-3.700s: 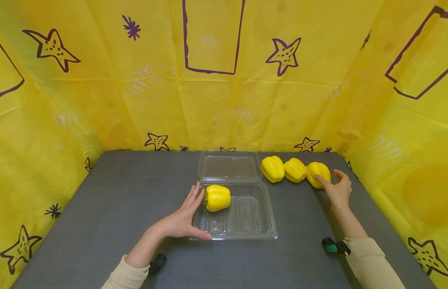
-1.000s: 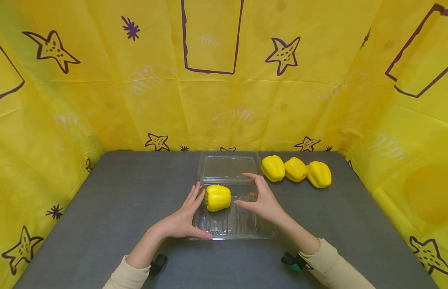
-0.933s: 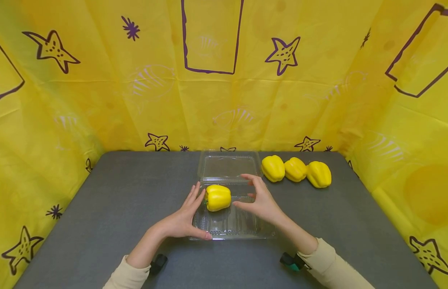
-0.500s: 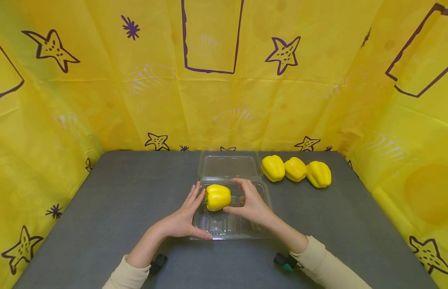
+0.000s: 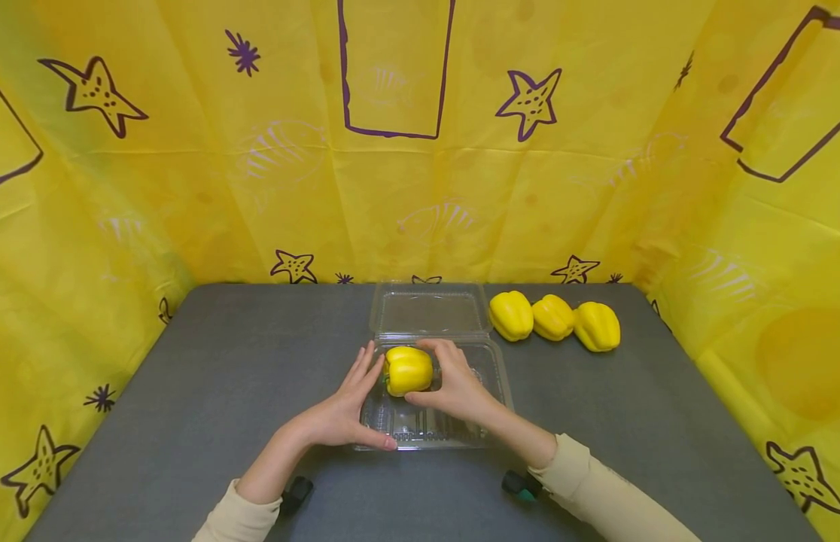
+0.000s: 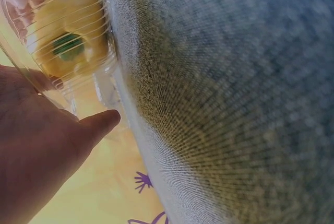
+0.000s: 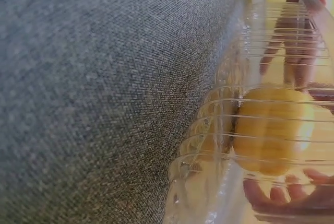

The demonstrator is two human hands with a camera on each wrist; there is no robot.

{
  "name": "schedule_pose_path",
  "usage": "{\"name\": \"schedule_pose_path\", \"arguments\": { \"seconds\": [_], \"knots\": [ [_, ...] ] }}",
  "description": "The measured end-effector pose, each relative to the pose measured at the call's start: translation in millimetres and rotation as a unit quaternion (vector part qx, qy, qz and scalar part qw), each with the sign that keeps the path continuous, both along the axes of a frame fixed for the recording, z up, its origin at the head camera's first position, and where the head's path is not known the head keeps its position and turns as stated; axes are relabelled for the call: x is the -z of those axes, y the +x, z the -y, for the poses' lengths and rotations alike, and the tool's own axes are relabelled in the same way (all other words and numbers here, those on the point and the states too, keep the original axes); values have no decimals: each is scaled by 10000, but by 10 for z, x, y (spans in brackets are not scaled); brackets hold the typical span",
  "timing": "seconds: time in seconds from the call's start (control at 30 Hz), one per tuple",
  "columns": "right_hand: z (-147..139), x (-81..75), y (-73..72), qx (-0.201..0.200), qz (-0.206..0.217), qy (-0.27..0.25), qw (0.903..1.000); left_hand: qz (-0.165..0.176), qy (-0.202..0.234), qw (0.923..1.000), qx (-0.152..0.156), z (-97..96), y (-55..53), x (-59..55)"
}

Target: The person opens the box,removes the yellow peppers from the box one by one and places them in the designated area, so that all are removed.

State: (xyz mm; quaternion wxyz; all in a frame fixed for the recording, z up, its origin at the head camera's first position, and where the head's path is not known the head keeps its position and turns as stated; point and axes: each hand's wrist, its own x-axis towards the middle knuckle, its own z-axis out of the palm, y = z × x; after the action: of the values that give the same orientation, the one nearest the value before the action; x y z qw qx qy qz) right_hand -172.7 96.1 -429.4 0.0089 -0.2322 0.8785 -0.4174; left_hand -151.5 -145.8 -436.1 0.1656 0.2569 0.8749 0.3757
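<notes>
One yellow bell pepper lies on its side at the left back of a clear plastic clamshell box, its green stem facing left. My left hand rests along the box's left edge with fingers spread and thumb at the front rim. Around the pepper's right end my right hand curves loosely, thumb at its front and fingers behind. In the left wrist view the pepper shows through the ribbed wall, stem toward the camera. Fingertips of my right hand appear right by the pepper in the right wrist view.
The box's lid is folded back flat behind it. Three more yellow bell peppers sit in a row on the grey table, right of the lid. Yellow patterned cloth hangs at the back and both sides.
From the rightmost pepper of the row, my right hand has moved left over the box and come around the pepper inside. The left hand and all the peppers stay where they were.
</notes>
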Motion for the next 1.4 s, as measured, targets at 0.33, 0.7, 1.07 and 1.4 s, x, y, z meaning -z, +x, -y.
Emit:
{"name": "schedule_pose_path", "arguments": {
  "seconds": [0.33,0.7,1.07,1.4],
  "knots": [
    [89,35,-42,33,-73,220,9997,-21,31,10000,56,-5,-7,15],
    [167,95,-79,146,-190,364,9991,-89,136,9999,28,-15,-10,33],
    [179,117,-96,248,-216,457,9984,-52,90,9999,22,-13,-9,31],
    [169,99,-67,216,61,373,9991,-65,125,9999,18,-12,-13,38]
  ]
}}
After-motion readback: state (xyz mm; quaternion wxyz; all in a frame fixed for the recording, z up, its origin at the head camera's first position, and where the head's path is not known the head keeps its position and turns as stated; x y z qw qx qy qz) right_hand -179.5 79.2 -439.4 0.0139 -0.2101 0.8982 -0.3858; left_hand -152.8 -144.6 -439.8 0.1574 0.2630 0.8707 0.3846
